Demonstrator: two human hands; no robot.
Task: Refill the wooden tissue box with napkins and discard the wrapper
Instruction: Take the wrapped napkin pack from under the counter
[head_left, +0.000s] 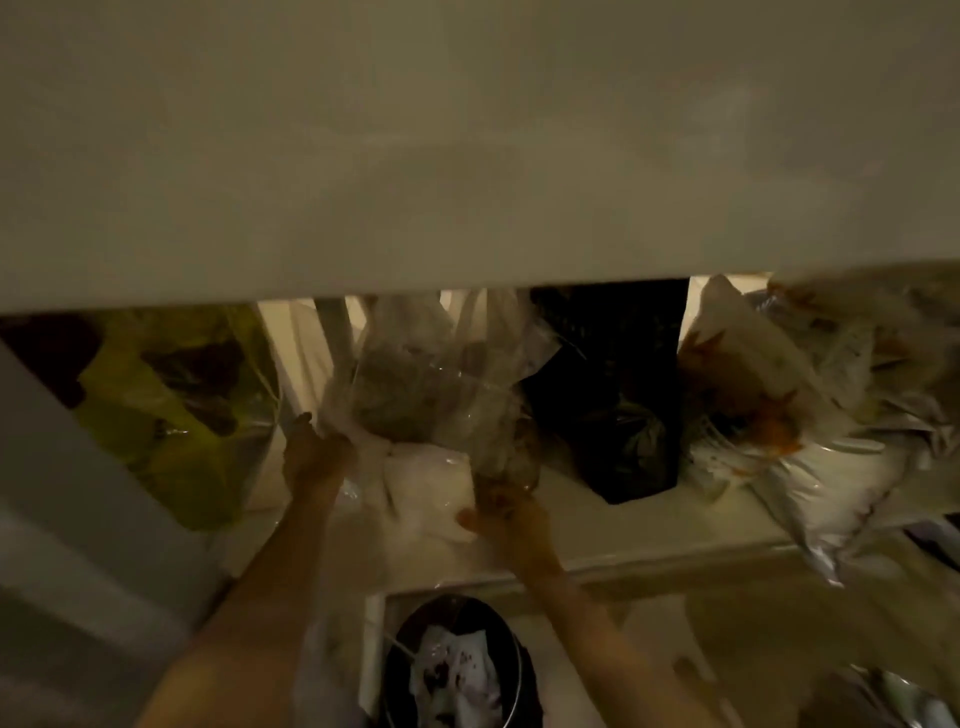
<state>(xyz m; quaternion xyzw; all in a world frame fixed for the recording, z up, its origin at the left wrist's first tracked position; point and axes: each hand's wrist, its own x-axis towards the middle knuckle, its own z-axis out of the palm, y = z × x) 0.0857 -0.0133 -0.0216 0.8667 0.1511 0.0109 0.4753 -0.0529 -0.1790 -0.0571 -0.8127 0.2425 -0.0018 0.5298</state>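
Both my arms reach into a dim shelf under a pale counter. A white plastic-wrapped napkin pack (431, 483) lies on the shelf between my hands. My left hand (314, 454) grips the clear plastic at the pack's left end. My right hand (506, 517) holds the pack's right side, where a crumpled clear bag (431, 384) hangs over it. The wooden tissue box is not in view.
The shelf (649, 540) is crowded: a yellow-green bag (171, 415) at left, a black bag (618, 395) right of centre, white and orange printed bags (789, 415) at far right. Below stands a dark round bin (457, 670) with crumpled white paper inside. The counter underside (467, 156) fills the upper half.
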